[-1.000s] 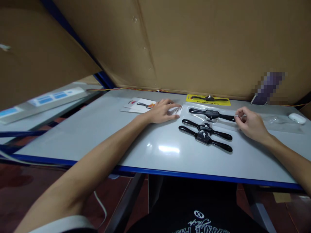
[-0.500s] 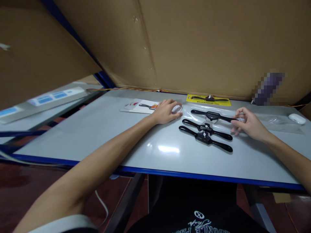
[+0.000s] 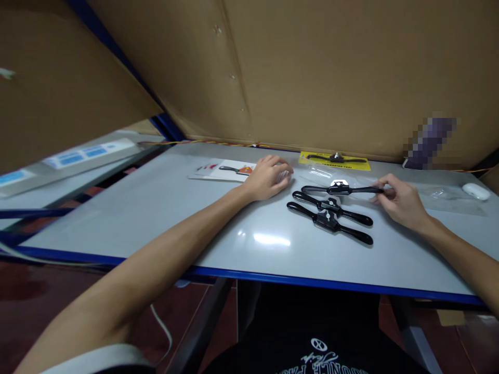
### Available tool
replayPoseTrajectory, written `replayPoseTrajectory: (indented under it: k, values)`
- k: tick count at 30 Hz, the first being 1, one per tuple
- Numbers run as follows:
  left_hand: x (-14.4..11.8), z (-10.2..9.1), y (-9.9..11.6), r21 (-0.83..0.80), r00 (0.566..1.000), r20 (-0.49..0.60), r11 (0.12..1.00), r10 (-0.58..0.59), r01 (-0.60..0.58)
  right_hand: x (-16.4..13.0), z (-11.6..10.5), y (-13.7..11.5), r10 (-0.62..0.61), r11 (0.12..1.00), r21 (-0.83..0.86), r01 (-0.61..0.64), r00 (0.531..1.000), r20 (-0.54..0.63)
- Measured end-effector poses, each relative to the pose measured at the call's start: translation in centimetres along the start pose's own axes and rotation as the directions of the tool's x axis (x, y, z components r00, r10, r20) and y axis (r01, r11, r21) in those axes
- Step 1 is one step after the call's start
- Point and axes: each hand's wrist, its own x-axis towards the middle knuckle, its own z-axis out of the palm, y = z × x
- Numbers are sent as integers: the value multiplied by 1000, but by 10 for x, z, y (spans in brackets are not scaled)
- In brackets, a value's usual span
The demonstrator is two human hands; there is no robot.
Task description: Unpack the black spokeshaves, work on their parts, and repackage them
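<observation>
My right hand [image 3: 401,201] pinches the right handle tip of a black spokeshave [image 3: 339,189], its metal blade side turned up. Just in front of it, two more black spokeshaves lie slanted on the table: a nearer one [image 3: 326,221] and a middle one [image 3: 307,197], with their handles close together. My left hand [image 3: 268,177] rests on the right end of a white packaging card [image 3: 222,169] printed with a spokeshave picture, its fingers loosely bent and apart. Clear plastic shows under those fingertips.
Against the back board lies a yellow card [image 3: 356,164] with a spokeshave on it. Clear plastic bags [image 3: 440,200] are spread at right, with a white rounded case [image 3: 476,191] on them. A blurred purple object [image 3: 431,143] leans behind. A blue edge [image 3: 273,275] borders the table.
My right hand has turned the spokeshave over, so its blade side now faces up, and lowered it slightly toward the other two. My left hand has barely moved.
</observation>
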Motion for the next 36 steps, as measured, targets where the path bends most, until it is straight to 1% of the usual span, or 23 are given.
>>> replayPoseTrajectory:
  k: [2,5,7,9,11,13,17,19,22,25,28,30,32,34,36]
  values:
    - [0,-6,12,-51,998,4,997,63,-62,1,-1,-1,-51,998,-32,52,998,24]
    - [-2,-11,31,-139,984,53,977,169,-160,3,-4,-4,-179,980,-76,183,982,65]
    - [-3,-9,40,-188,963,94,955,252,-231,3,-6,-5,-257,960,-83,266,960,111]
    - [-4,-3,44,-201,947,131,943,295,-266,1,-7,-6,-305,945,-59,321,933,189]
    - [-5,3,44,-194,939,155,941,307,-276,0,-6,-8,-327,938,-30,346,908,260]
    - [-4,8,41,-188,937,164,942,310,-278,-1,-5,-10,-331,935,-22,353,895,299]
    - [-3,10,37,-194,938,156,940,311,-280,-1,-5,-10,-321,937,-32,348,894,314]
    - [-2,10,37,-195,937,148,938,317,-286,0,-4,-7,-320,938,-30,344,899,300]
    - [-2,11,36,-190,933,136,933,334,-306,0,-2,-3,-333,935,-41,352,913,235]
    - [-2,12,35,-192,929,124,927,348,-321,0,-4,-2,-351,926,-90,366,925,148]
    - [-3,13,34,-201,927,110,921,359,-333,2,-16,-3,-342,919,-192,345,939,48]
    - [-4,13,33,-205,923,105,917,369,-343,4,-30,-3,-330,913,-271,306,943,-50]
    - [-4,13,33,-219,918,104,909,384,-355,7,-44,0,-318,917,-315,245,925,-205]
    - [-4,13,34,-243,913,97,899,397,-365,10,-56,4,-293,931,-320,176,884,-364]
    - [-3,12,34,-264,913,83,892,400,-367,12,-62,8,-264,943,-310,122,842,-470]
